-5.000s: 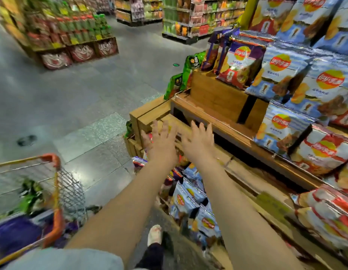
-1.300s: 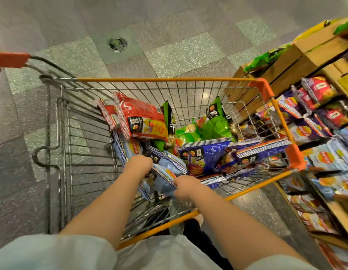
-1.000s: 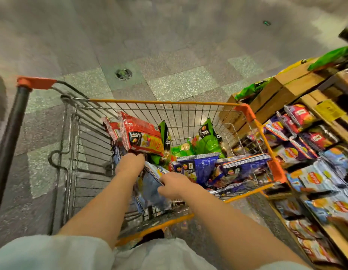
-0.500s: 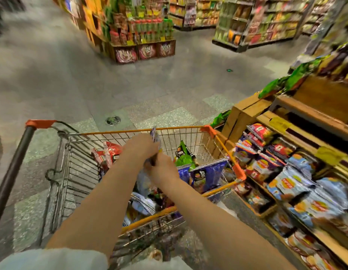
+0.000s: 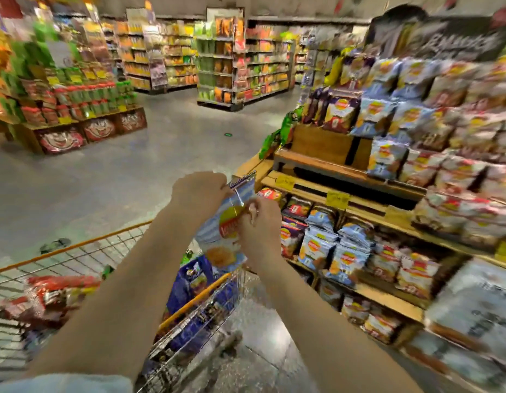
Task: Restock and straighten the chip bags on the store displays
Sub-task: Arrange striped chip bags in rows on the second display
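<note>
The fingers (image 5: pixel 217 186) of the left hand (image 5: pixel 199 192) are curled and they pinch the top edge of a light blue chip bag (image 5: pixel 225 232), near its sealed upper corner. The right hand (image 5: pixel 260 226) holds the same bag on its right side; its fingers are bent around the edge and press on the front of the bag, just beside the yellow and red logo. The bag hangs upright between the two hands, above the front right corner of the shopping cart (image 5: pixel 195 302), and it touches nothing else that I can see.

Inside the cart, a red bag (image 5: pixel 52 293) lies near the left edge and dark blue bags (image 5: pixel 189 282) stand at the front right corner, under the held bag. The cart has an orange rim and stands on the grey floor (image 5: pixel 118 180).

To the right of the hands is the wooden display shelf (image 5: pixel 368 207) with several levels. Light blue bags (image 5: pixel 334 251) stand in a row on a lower level, near the right hand, and red-and-white bags (image 5: pixel 410 270) are further to the right. The upper levels carry more bags, but they are blurred. The left end of the middle level shows bare wood with yellow price tags (image 5: pixel 337 198) on its front edge. Far behind, other store shelves (image 5: pixel 217 66) stand across the aisle.
</note>
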### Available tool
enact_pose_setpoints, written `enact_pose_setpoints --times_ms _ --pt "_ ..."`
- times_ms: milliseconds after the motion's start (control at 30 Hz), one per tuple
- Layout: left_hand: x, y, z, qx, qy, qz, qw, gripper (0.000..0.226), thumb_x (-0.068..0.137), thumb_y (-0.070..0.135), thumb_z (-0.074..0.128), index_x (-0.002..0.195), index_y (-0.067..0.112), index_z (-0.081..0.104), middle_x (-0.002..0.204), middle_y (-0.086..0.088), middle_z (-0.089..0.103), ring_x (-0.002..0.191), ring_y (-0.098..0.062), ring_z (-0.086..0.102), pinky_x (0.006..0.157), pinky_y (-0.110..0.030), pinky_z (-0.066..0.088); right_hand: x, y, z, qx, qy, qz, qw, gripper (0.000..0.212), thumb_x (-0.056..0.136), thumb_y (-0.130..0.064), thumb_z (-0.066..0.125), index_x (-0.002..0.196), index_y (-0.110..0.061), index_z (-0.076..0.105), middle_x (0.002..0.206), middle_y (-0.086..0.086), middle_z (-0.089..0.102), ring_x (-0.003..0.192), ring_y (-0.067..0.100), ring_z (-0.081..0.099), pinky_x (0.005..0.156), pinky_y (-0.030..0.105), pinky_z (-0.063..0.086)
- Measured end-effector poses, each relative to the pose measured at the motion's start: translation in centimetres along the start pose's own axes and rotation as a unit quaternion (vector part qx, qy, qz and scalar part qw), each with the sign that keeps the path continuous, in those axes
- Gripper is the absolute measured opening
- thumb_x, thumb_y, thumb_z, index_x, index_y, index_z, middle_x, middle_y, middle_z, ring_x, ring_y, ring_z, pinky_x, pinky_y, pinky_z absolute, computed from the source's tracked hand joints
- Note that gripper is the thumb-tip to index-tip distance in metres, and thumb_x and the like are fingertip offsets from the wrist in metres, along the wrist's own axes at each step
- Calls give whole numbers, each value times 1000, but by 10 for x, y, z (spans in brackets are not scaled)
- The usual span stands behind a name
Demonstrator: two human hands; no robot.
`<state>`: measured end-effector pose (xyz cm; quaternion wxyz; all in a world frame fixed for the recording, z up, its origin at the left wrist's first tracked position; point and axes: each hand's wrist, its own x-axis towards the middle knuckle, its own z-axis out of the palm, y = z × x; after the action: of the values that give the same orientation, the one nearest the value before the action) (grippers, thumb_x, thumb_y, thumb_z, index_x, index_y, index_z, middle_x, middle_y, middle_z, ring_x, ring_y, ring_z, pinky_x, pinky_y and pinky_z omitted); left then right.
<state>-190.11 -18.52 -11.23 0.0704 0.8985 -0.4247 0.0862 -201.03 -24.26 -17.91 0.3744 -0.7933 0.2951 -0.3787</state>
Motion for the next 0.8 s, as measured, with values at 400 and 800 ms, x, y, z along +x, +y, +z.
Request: enact_pose_setpoints --times_ms 400,800 --pt "18 188 20 10 56 273 960 30 98 41 44 99 16 61 88 -2 59 88 -23 58 63 -30 36 21 70 -194 -284 95 10 954 40 97 -7 42 134 -17 52 150 7 31 139 29 16 112 41 18" --pt "91 318 50 21 8 365 931 33 96 51 41 94 21 54 83 5 52 82 -19 55 65 -29 34 75 170 -279 -353 129 43 926 20 93 -7 50 100 -4 68 98 14 65 99 33 53 78 37 36"
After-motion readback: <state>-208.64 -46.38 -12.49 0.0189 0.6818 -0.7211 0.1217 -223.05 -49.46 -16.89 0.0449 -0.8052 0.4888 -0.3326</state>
